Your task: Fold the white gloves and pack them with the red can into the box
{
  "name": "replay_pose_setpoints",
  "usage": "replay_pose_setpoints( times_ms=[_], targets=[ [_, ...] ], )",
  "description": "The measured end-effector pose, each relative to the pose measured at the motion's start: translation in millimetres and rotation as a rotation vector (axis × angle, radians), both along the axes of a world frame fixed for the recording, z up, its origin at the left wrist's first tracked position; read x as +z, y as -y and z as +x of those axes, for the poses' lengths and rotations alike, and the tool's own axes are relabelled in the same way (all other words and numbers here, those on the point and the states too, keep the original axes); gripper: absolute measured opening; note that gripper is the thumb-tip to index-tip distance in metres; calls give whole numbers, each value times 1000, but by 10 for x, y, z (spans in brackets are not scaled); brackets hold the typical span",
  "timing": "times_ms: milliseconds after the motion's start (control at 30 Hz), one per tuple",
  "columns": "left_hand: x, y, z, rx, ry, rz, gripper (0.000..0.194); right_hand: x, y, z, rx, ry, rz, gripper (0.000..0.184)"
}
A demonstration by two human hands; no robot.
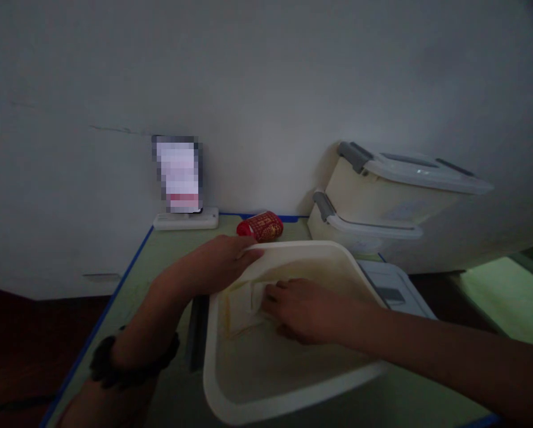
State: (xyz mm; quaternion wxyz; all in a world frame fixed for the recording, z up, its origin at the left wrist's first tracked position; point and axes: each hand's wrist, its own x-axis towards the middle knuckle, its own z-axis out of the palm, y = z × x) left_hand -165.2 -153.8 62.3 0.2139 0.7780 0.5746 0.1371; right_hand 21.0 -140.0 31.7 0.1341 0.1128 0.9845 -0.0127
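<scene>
A white plastic storage box (275, 410) without its lid sits tilted in front of me. My left hand (224, 261) grips its far left rim, with the thumb over the edge. Inside the box, my right hand (304, 309) has its fingers curled on a folded white wipe (242, 306), which lies against the inner wall. Part of the wipe is hidden under the fingers. The dim light and blur leave its exact material unclear.
Behind the box lies a red can (261, 227) on the green table (159, 261). A phone (179, 172) leans on the wall above a white power strip (186, 219). Two lidded boxes (382, 190) are stacked at right, near a loose grey-white lid (395, 285).
</scene>
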Motion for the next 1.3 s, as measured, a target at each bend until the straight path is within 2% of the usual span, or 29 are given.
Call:
replay_pose_setpoints(
  times_ms=[167, 300, 400, 500, 633, 700, 767, 833, 900, 967, 1033, 1067, 1200, 1300],
  targets=[
    [-23, -8, -7, -36, 13, -13, 38, 130, -114, 82, -139, 1, -8, 20],
    [-47, -10, -16, -9, 34, -19, 38, 25, -145, 103, -120, 13, -43, 21],
    [-57, -21, -9, 5, 67, -14, 36, -21, -96, 86, -158, 28, -15, 21],
    [-34, -16, -5, 1, 77, -16, 37, 99, -53, 101, -222, 21, -29, 19],
    [32, 56, -69, 32, 88, -61, 43, 368, -53, 291, -296, -142, -84, 26],
    [47, 96, -138, 40, 77, -112, 45, 442, -67, 472, -314, -271, -89, 26],
    [38, 115, -208, 32, 49, -154, 43, 436, -88, 688, -394, -431, -33, 24],
    [20, 109, -254, 29, 24, -148, 39, 365, -111, 905, -563, -583, 16, 22],
    [14, 95, -256, 31, 32, -108, 35, 277, -127, 1086, -732, -664, -139, 25],
    [36, 92, -214, 27, 80, -84, 33, 224, -123, 1210, -877, -700, -426, 34],
    [83, 110, -142, 17, 149, -85, 33, 233, -98, 1283, -963, -773, -655, 39],
    [112, 123, -100, 12, 180, -92, 33, 259, -82, 1309, -982, -830, -715, 40],
    [226, 148, 103, 40, 195, -88, 37, 394, -37, 1431, -997, -1004, -749, 39],
    [289, 84, 309, 13, 167, -45, 39, 428, -37, 1599, -1023, -1101, -776, 36]
  ],
)
